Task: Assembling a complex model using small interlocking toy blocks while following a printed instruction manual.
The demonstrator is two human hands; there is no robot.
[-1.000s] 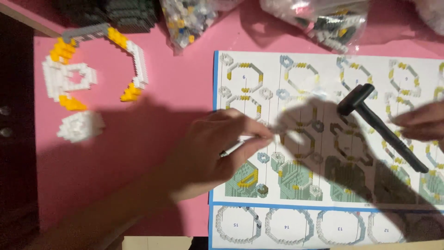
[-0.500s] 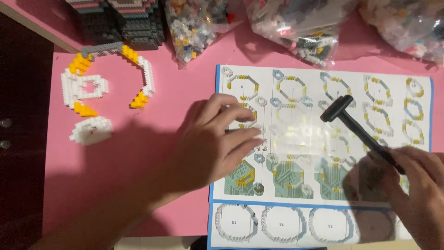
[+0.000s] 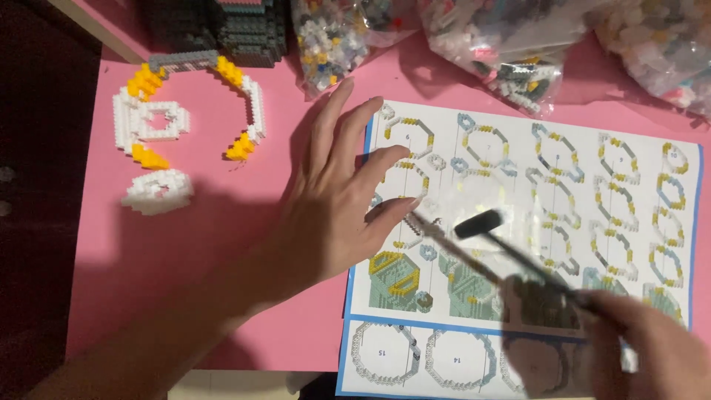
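The left hand (image 3: 337,211) is flat and wide open over the pink table (image 3: 222,311). Its fingers (image 3: 370,118) are spread out and hold nothing. The fingertips reach over the left edge of the paper sheet (image 3: 592,185). The sheet is white with a blue rim, and it shows many little pictures of rings made of blocks.

The right hand (image 3: 652,352) is at the bottom right corner, over the sheet. It is closed around the handle of a small black hammer (image 3: 511,248). The hammer slants up to the left. Its black head floats over the middle of the sheet, just beside the tips of the left hand. The hammer looks blurry, so I cannot tell if it touches the paper.

On the left side of the table lie pieces built from tiny blocks. One is a white square piece (image 3: 152,122) with yellow bits. Next to it is a curved piece (image 3: 237,104) in grey, white and yellow. Below them lies a small white lump (image 3: 157,191). These are well apart from both hands.

Along the top edge are clear bags of blocks (image 3: 511,44), full of tiny mixed blocks. A dark stack of blocks (image 3: 229,30) sits at the top left, near the bags
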